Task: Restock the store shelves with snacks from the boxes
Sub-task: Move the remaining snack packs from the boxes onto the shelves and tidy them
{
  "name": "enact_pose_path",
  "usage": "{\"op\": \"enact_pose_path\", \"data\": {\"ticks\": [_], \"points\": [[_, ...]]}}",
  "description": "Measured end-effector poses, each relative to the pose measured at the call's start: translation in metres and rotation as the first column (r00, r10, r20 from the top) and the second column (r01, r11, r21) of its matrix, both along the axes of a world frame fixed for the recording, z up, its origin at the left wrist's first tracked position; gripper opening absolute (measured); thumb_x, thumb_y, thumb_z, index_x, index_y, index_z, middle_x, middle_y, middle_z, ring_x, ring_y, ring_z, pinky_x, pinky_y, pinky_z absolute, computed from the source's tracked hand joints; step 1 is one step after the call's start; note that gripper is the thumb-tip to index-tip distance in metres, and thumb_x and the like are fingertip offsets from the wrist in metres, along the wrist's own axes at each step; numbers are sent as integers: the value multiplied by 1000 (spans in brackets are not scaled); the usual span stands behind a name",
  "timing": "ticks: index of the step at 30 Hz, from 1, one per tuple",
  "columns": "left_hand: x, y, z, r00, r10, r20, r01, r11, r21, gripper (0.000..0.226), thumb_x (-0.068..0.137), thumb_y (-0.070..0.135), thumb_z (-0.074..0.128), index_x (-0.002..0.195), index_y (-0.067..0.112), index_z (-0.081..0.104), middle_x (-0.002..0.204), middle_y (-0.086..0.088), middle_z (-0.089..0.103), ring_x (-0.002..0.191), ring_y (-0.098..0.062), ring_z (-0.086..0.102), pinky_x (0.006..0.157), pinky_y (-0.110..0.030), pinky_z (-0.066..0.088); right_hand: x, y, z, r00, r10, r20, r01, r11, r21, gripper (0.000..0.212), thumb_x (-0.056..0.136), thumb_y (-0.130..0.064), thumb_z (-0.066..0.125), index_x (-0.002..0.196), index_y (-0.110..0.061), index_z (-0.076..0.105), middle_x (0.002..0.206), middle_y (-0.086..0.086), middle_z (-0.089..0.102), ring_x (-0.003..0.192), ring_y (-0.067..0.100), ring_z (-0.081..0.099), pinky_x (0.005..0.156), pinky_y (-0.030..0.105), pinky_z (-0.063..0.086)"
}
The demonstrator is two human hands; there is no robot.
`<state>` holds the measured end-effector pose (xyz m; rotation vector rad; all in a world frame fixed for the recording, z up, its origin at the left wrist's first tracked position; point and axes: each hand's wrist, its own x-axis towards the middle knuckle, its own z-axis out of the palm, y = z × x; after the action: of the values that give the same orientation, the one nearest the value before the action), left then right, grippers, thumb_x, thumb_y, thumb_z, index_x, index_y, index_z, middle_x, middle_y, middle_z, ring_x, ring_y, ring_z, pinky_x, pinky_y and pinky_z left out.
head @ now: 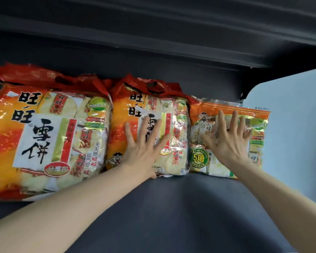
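Note:
Three snack bags lie side by side on a dark grey shelf (171,207). A big orange-and-red rice cracker bag (47,136) is at the left. On the middle orange rice cracker bag (175,136), of the same kind, my left hand (144,145) presses flat with fingers spread. At the right lies a smaller, flatter orange cracker bag (257,136) with a green round sticker; my right hand (228,141) rests flat on it, fingers straight. Neither hand grips anything.
The dark underside of the shelf above (171,42) hangs low over the bags. A pale wall or panel (295,143) closes off the shelf on the right. Bare shelf surface stretches in front of the bags toward me.

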<state>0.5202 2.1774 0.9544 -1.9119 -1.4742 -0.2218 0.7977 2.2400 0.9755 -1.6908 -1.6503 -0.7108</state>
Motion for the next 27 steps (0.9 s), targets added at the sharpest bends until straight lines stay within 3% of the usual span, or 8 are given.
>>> {"op": "enact_pose_path", "data": {"ticks": [9,14,16,18,21,24,27], "points": [[-4,16,1,1000,-8,1,8,996,90,146,58,81,70,149,28,-33,155,-17,-38,142,-48,-30,95,-88,-4,4,16,-13,992,-23,126,28,999,-44,99,79,-91,5,159,-33,3,166,14,-1,151,43,-10,109,78,9],[-2,6,7,996,54,-65,-50,997,64,139,63,83,62,149,28,-32,153,-18,-40,141,-47,-31,95,-86,-3,0,10,-11,993,-20,114,20,1000,1,82,91,-77,10,158,-30,14,166,15,10,152,39,1,114,71,9],[-2,-2,13,995,53,-86,-49,998,47,122,74,79,58,154,28,-20,157,-16,-33,145,-44,-26,101,-83,4,-7,3,-5,993,24,112,-30,998,58,71,97,-67,13,157,-30,17,164,16,17,152,38,7,116,67,10],[-8,-16,20,999,7,-42,-5,998,57,99,85,67,57,157,26,4,164,-14,-16,149,-39,-14,110,-74,7,-21,-8,2,990,74,116,-87,990,112,64,101,-60,16,157,-30,20,163,16,21,152,37,10,118,65,8],[-31,-39,27,997,-81,1,80,983,168,86,88,56,61,156,19,22,165,-13,5,152,-36,0,119,-60,3,-59,-31,16,977,178,122,-197,966,169,60,103,-55,21,156,-27,24,161,19,25,152,37,12,119,62,10],[-73,-61,34,991,-135,17,129,973,189,94,86,57,64,157,16,18,165,-13,4,152,-34,-1,122,-53,4,-112,-55,23,945,256,205,-296,934,201,58,103,-51,26,155,-25,28,158,20,29,150,39,17,118,61,15],[-126,-84,39,992,-110,62,100,983,152,107,85,64,60,158,15,-1,164,-14,-12,151,-33,-14,123,-51,-1,-170,-78,20,891,336,307,-405,892,201,58,104,-50,31,156,-25,29,158,19,30,149,40,21,118,60,18]]}}
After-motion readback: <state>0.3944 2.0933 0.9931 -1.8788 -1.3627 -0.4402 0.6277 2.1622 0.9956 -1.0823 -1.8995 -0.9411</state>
